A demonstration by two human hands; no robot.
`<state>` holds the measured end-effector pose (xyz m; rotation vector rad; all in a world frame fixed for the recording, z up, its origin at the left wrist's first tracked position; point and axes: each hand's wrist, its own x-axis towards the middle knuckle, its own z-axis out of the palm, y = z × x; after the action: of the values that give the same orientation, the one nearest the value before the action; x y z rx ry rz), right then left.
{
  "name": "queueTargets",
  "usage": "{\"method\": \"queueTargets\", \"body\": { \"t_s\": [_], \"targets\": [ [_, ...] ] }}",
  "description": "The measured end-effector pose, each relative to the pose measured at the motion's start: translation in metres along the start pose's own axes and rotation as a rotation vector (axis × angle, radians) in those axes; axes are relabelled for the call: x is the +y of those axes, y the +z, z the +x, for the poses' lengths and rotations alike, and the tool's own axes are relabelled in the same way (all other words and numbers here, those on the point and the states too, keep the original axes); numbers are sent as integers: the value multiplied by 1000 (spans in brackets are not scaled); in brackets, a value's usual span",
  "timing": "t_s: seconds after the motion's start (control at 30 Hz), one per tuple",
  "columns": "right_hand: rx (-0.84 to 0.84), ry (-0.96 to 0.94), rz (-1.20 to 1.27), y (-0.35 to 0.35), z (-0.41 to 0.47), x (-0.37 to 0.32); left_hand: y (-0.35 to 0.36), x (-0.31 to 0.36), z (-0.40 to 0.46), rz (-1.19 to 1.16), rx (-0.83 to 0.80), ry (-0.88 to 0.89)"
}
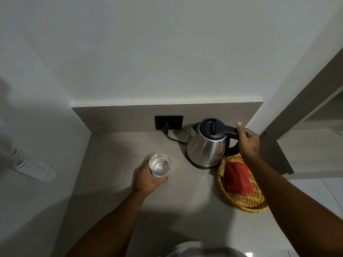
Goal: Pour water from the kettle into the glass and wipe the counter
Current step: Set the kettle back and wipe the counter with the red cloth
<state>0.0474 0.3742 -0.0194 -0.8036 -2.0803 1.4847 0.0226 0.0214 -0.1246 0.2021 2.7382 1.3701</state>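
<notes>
A steel kettle with a black lid and handle stands on its base at the back right of the beige counter. My right hand is wrapped around the kettle's handle, thumb raised. A clear glass with water in it sits upright on the counter to the kettle's left. My left hand grips the glass from the near side. A red cloth lies in a woven yellow basket just in front of the kettle.
A black wall socket with a plugged-in cord sits behind the kettle. White walls close the counter on the left and back. A white coiled cord hangs on the left wall. The counter's right edge drops to a tiled floor.
</notes>
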Motion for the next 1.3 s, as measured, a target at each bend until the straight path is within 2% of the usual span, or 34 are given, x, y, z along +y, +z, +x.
{"method": "queueTargets", "body": {
  "t_s": [0.07, 0.17, 0.27, 0.37, 0.47, 0.57, 0.67, 0.8, 0.87, 0.93, 1.03, 1.13, 1.3],
  "targets": [
    [-33, 30, 25, -5, -11, 11, 0, 0, -1, 3, -10, 9],
    [24, 85, -38, -15, -37, 36, -2, -2, -1, 29, -75, 40],
    [-40, -2, -367, -28, -62, 71, -12, -16, 1, 217, -94, 149],
    [-225, -8, -750, -34, -77, 95, -20, -32, -1, 561, -166, 98],
    [-314, 22, -893, -27, -82, 100, -12, -35, -4, 666, -159, 96],
    [-371, 63, -911, -22, -82, 103, -4, -33, -7, 715, -140, 117],
    [-350, 76, -872, -21, -79, 103, -4, -36, -9, 740, -147, 125],
    [-131, 96, -567, -24, -82, 92, -4, -38, -7, 753, -158, 123],
    [-28, 3, -450, -32, -90, 83, -4, -38, -8, 753, -172, 113],
    [-7, -169, -422, -38, -105, 72, -3, -40, -7, 753, -170, 108],
    [-156, -388, -433, -31, -134, 60, -3, -41, -7, 750, -173, 105],
    [-390, -481, -502, -4, -157, 58, -2, -41, -6, 750, -179, 112],
    [-583, -462, -743, 46, -164, 69, -1, -42, -6, 766, -168, 113]
  ]
}}
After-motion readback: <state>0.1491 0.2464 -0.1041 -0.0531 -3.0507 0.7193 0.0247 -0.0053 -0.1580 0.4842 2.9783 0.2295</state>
